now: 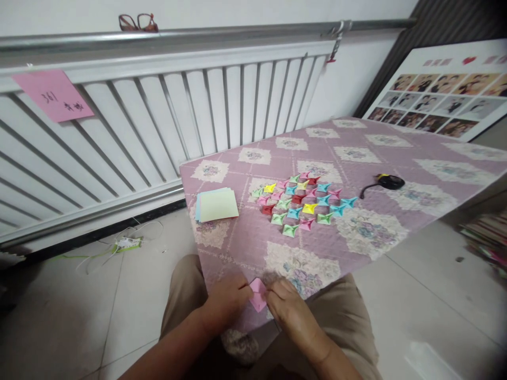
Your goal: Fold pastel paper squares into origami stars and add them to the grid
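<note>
A pink origami paper [258, 295], folded into a small diamond, is at the near corner of the table. My left hand [228, 296] pinches its left side, fingers closed. On the right side, my right hand [285, 300] also has its fingers closed on the paper; their tips are slightly blurred. Beyond my hands, several small folded paper pieces [309, 209] in green, pink, blue, red and yellow stand in rough rows. To their left lies a stack of square paper sheets [219, 205], pale yellow on top with blue beneath.
A purple flowered cloth [245, 248] covers the table. A black item with a cord [391, 182] lies at its right. Behind stand a white radiator [190, 100] and a pipe bearing eyeglasses [138, 22]. A power strip with wires [127, 244] is on the floor at left.
</note>
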`<action>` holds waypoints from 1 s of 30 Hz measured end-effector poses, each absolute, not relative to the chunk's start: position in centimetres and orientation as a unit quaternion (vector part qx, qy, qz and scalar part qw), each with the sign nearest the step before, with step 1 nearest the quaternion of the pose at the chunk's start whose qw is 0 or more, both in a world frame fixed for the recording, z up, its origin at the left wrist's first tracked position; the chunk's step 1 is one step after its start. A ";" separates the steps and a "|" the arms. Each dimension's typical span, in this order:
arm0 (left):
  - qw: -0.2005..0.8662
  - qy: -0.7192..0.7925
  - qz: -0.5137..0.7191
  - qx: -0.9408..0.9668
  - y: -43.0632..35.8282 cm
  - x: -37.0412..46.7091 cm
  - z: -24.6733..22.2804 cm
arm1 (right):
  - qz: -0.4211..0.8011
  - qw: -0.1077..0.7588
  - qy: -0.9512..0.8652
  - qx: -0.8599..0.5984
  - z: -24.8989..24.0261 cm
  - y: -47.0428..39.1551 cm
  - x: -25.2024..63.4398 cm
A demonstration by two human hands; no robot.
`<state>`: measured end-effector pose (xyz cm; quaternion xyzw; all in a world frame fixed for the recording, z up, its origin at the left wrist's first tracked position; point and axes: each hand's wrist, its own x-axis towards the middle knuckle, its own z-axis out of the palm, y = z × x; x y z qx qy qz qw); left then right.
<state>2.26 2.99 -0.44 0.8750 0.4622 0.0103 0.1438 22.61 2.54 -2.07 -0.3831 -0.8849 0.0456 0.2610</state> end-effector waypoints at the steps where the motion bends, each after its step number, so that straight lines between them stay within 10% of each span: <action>1: 0.138 0.459 0.010 0.878 2.9 2.2 -0.7 | 0.045 0.259 -0.886 -0.381 -2.1 2.5 22.7; 30: 0.006 0.372 0.040 0.927 2.2 1.7 -0.7 | 0.030 0.197 -0.910 -0.363 -1.2 1.8 23.2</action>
